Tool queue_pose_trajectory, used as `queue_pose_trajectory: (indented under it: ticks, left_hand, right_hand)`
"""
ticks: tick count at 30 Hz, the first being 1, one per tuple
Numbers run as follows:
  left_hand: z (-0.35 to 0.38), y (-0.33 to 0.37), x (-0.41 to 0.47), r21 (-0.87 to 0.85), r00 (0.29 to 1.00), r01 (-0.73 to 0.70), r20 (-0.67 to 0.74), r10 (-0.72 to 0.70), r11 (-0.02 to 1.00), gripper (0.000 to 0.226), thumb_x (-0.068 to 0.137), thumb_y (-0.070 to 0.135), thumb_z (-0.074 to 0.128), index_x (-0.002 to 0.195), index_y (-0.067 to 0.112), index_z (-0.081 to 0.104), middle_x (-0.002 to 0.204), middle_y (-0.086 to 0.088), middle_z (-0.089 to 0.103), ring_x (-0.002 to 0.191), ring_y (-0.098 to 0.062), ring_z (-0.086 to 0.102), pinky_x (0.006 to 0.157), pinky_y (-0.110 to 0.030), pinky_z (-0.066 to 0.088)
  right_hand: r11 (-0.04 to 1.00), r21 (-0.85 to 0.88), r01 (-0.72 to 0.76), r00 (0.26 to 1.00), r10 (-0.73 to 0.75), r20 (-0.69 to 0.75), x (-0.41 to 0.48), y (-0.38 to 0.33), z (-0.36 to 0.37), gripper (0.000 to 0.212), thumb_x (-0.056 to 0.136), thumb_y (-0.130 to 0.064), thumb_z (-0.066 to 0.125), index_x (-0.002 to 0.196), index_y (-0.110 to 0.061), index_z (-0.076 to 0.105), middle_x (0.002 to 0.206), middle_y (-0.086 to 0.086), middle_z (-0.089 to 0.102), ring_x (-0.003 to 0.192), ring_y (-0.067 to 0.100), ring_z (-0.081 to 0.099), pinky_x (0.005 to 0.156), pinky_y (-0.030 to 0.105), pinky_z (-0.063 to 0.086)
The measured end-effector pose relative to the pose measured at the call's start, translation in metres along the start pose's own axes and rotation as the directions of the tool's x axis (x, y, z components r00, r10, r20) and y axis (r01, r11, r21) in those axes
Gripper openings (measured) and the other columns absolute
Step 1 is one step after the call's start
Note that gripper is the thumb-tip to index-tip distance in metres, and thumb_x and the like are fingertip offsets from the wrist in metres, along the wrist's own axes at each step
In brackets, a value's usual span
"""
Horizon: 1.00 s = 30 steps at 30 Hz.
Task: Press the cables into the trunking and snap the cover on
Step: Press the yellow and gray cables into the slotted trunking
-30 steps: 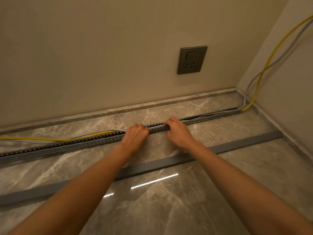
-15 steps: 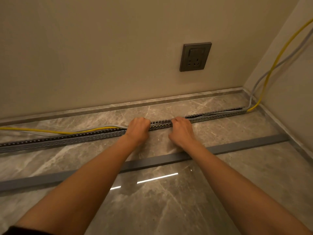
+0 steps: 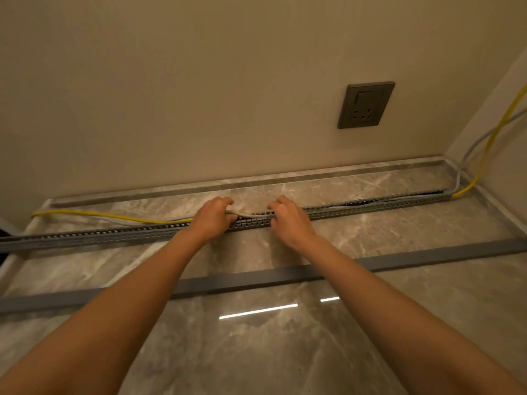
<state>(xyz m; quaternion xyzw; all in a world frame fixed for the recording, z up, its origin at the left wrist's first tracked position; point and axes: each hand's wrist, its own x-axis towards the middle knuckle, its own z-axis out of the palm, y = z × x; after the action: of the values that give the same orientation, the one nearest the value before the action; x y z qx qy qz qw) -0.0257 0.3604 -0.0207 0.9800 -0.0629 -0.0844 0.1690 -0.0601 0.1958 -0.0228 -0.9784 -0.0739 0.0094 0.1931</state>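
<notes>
Marble flooring (image 3: 256, 352) is carrying the slotted trunking (image 3: 99, 236), where a grey cable (image 3: 251, 215) is being grasped by the left hand (image 3: 214, 219) and right hand (image 3: 288, 222), each grip clenched; the cover (image 3: 427, 256) is lying nearer.

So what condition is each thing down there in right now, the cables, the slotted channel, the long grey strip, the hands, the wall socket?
Yellow cable: left stretch lying outside on the floor.
Grey cable: gripped between the hands, above the channel.
Trunking: open, uncovered, flat on the floor.
Cover: off, lying separately nearer the person.
Left hand: closed on the cables.
Right hand: closed on the cables.
Wall socket: nothing plugged in.
</notes>
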Motion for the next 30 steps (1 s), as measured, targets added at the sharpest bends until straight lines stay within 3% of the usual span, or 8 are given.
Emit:
queue_pose_trajectory:
  ticks: [2,8,11,14,18,22,25,30]
  left_hand:
    - [-0.004,-0.011,0.001,0.033,0.996,0.023,0.088,-0.026,0.999,0.038,0.093,0.025,0.056,0.126,0.006,0.055,0.130,-0.017,0.057,0.120,-0.032,0.051,0.097,-0.039,0.043]
    - [-0.013,-0.035,0.008,0.044,0.994,-0.029,0.107,0.025,0.999,0.029,0.086,0.027,0.066,0.103,0.004,0.062,0.113,-0.017,0.063,0.105,-0.031,0.056,0.084,-0.038,0.046]
    - [-0.008,-0.040,0.004,0.089,0.988,-0.148,0.044,0.145,0.985,0.019,0.087,0.023,0.064,0.090,0.008,0.052,0.110,-0.016,0.059,0.101,-0.031,0.054,0.081,-0.040,0.045]
    - [-0.002,-0.048,-0.001,0.164,0.951,-0.286,-0.073,0.300,0.944,0.021,0.090,0.021,0.059,0.095,0.002,0.055,0.103,-0.016,0.058,0.094,-0.033,0.056,0.073,-0.041,0.045]
    - [-0.002,-0.054,-0.003,0.240,0.862,-0.436,-0.164,0.479,0.867,0.017,0.078,0.010,0.073,0.069,-0.001,0.064,0.066,-0.019,0.064,0.062,-0.037,0.061,0.053,-0.041,0.049]
    - [-0.002,-0.053,-0.010,0.197,0.905,-0.364,-0.154,0.396,0.910,0.019,0.092,0.010,0.053,0.101,0.002,0.068,0.096,-0.019,0.068,0.094,-0.034,0.057,0.072,-0.041,0.048]
    - [0.004,-0.052,-0.019,0.159,0.936,-0.269,-0.190,0.296,0.950,0.024,0.095,0.011,0.049,0.117,0.008,0.058,0.111,-0.014,0.064,0.103,-0.030,0.054,0.081,-0.040,0.046]
    - [0.001,-0.047,-0.019,0.226,0.906,-0.326,-0.202,0.372,0.918,0.032,0.087,0.000,0.055,0.117,0.011,0.052,0.111,-0.013,0.062,0.095,-0.031,0.058,0.067,-0.038,0.044]
  right_hand:
    - [0.998,0.043,0.036,0.999,-0.038,0.037,0.004,-0.012,0.006,0.039,0.091,-0.002,0.049,0.129,-0.006,0.051,0.130,0.011,0.051,0.119,0.027,0.049,0.100,0.038,0.043]
    - [0.999,-0.008,0.049,0.998,-0.048,0.050,0.016,-0.043,0.029,0.035,0.088,-0.007,0.055,0.124,-0.008,0.056,0.125,0.011,0.056,0.116,0.028,0.049,0.099,0.039,0.040]
    - [1.000,-0.023,0.006,1.000,-0.006,0.009,0.018,-0.046,0.031,0.028,0.087,-0.008,0.058,0.115,-0.007,0.062,0.117,0.012,0.061,0.111,0.029,0.052,0.093,0.039,0.041]
    - [0.999,-0.034,-0.033,0.999,0.034,0.013,0.024,-0.048,0.029,0.023,0.086,-0.010,0.059,0.108,-0.006,0.066,0.112,0.013,0.063,0.106,0.030,0.054,0.089,0.038,0.044]
    - [0.997,-0.005,-0.079,0.996,0.079,0.032,0.029,-0.049,0.028,0.021,0.084,-0.012,0.063,0.103,-0.007,0.069,0.110,0.014,0.064,0.106,0.031,0.057,0.087,0.037,0.045]
    - [0.988,0.086,-0.126,0.992,0.125,0.016,0.030,-0.048,0.029,0.024,0.081,-0.011,0.068,0.105,-0.008,0.070,0.114,0.013,0.064,0.107,0.030,0.057,0.089,0.037,0.045]
    - [0.982,0.109,-0.157,0.988,0.157,0.014,0.031,-0.045,0.031,0.027,0.079,-0.013,0.071,0.105,-0.006,0.068,0.116,0.013,0.064,0.109,0.028,0.057,0.091,0.034,0.044]
    - [0.970,0.161,-0.182,0.983,0.184,0.002,0.030,-0.042,0.033,0.034,0.078,-0.015,0.072,0.110,-0.004,0.065,0.118,0.014,0.063,0.109,0.027,0.057,0.092,0.034,0.045]
